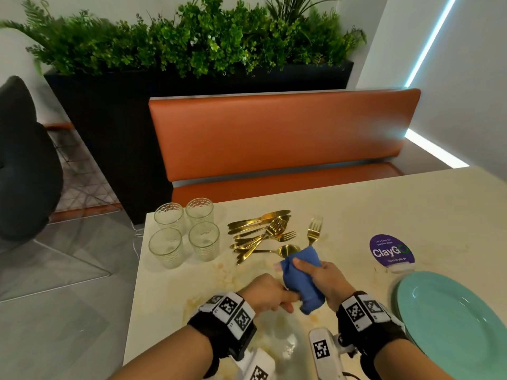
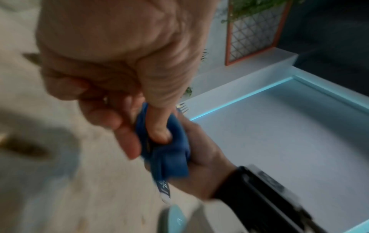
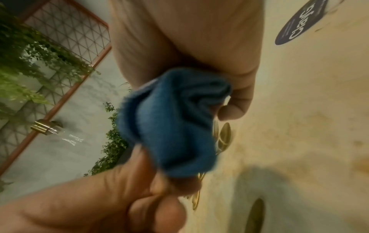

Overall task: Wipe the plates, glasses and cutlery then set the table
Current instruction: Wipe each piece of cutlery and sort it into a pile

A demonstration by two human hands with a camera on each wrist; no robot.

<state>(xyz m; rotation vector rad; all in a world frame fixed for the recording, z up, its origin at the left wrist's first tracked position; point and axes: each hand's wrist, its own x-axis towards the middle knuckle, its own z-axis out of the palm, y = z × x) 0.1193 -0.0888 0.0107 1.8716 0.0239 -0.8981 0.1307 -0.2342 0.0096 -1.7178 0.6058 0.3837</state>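
A blue cloth [image 1: 300, 281] is bunched round a gold fork [image 1: 314, 229] above the beige table [image 1: 356, 204]; only the tines stick out past it. My right hand [image 1: 312, 270] grips the cloth from the right. My left hand [image 1: 282, 298] pinches the fork's handle end where it leaves the cloth's lower end [image 3: 196, 200], thumb pressed into the cloth [image 2: 169, 156]. The other gold cutlery [image 1: 260, 231] lies in a loose pile further back, with a spoon [image 1: 288, 250] nearest the cloth. Several ribbed glasses [image 1: 204, 241] stand at the table's far left corner. A teal plate [image 1: 452, 319] lies at my right.
A purple round ClayGo sign [image 1: 391, 250] stands on the table behind the plate. An orange bench [image 1: 274, 133] runs along the table's far side, with a black planter of greenery [image 1: 192, 45] behind it. The table's left edge drops to a grey floor.
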